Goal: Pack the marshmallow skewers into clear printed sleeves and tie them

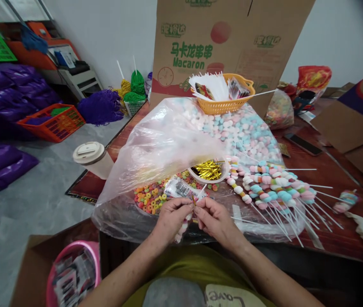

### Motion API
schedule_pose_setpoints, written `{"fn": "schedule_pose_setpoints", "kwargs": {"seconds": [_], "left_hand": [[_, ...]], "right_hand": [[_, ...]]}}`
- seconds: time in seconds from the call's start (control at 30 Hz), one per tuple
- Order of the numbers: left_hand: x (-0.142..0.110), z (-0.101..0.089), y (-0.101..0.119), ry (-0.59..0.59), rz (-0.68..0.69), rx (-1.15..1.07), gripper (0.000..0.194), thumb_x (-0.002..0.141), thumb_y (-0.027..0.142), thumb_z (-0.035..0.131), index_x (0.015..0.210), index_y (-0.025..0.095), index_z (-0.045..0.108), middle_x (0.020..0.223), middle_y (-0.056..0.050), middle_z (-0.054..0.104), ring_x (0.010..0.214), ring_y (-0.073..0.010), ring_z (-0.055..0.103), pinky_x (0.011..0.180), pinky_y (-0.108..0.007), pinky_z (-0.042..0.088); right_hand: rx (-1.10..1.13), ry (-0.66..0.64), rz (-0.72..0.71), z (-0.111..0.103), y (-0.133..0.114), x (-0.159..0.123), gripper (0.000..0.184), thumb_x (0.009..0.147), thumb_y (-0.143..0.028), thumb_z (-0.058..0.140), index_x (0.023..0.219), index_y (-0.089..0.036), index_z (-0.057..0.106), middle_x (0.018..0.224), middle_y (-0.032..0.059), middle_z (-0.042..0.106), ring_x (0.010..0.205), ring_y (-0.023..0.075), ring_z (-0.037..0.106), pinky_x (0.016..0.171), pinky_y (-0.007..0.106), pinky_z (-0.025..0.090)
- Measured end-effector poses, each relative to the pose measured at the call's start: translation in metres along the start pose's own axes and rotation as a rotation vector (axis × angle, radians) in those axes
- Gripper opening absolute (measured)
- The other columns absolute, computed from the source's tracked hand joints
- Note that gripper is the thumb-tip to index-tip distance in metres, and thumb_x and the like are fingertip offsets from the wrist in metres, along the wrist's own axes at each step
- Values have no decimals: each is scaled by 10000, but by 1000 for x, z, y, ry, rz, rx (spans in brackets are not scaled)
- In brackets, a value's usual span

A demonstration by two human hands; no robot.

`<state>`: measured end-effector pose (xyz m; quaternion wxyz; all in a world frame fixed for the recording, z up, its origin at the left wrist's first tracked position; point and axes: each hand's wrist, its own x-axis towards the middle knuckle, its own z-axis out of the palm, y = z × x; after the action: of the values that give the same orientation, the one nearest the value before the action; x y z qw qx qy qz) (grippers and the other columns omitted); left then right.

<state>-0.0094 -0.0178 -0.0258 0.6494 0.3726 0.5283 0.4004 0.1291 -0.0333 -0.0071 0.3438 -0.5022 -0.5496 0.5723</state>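
Observation:
My left hand (175, 215) is closed, with a marshmallow skewer (181, 230) partly showing beneath its fingers; it seems to be in a clear wrapper. Fingertips of my right hand (215, 217) pinch a thin gold twist tie (194, 199), meeting the left fingertips there. Just beyond the hands lies a printed plastic wrapper (178, 187). Loose colourful cereal rings (152, 198) spread to its left. A white bowl (224, 172) behind the hands holds many gold twist ties (207, 170). Finished-looking marshmallow skewers (274, 185) are piled to the right, their white sticks pointing outward.
A clear plastic sheet (156, 140) partly covers loose marshmallows (248, 136). An orange basket (226, 106) of sticks and wrappers stands before a tall carton (232, 51). A lidded cup (93, 160) is at left, a phone (303, 144) at right. A pink tub (96, 260) sits below left.

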Motion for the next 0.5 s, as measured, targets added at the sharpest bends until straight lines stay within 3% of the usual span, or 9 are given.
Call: {"fn": "schedule_pose_setpoints", "kwargs": {"seconds": [0.17, 0.3, 0.4, 0.5], "left_hand": [[-9, -1, 0, -16, -72, 22, 130, 637, 269, 568, 591, 148, 556, 404, 69, 430, 273, -30, 302, 296, -154, 181], [-14, -7, 2, -114, -11, 59, 193, 667, 291, 573, 553, 137, 548, 428, 51, 452, 324, -39, 364, 322, -150, 250], [-16, -9, 2, -126, 22, 55, 287, 677, 380, 632, 563, 125, 567, 438, 42, 474, 341, -38, 377, 332, -149, 268], [-14, -10, -1, -108, -41, -141, 325, 637, 411, 699, 558, 119, 579, 427, 36, 500, 333, -33, 385, 337, -148, 271]], "right_hand": [[216, -101, 289, -1, 1, 11, 350, 672, -491, 606, 662, -191, 427, 349, -108, 398, 276, 26, 230, 305, 164, 139], [246, -98, 393, -4, 3, 13, 351, 590, -448, 659, 648, -200, 417, 299, -112, 383, 233, 28, 201, 274, 169, 116], [181, -44, 366, 0, 9, 12, 343, 618, -437, 654, 669, -204, 408, 319, -113, 396, 247, 35, 232, 278, 166, 144], [110, -29, 160, 3, 12, 7, 300, 699, -417, 630, 815, -192, 470, 410, -107, 439, 314, 52, 330, 323, 167, 241]]}}
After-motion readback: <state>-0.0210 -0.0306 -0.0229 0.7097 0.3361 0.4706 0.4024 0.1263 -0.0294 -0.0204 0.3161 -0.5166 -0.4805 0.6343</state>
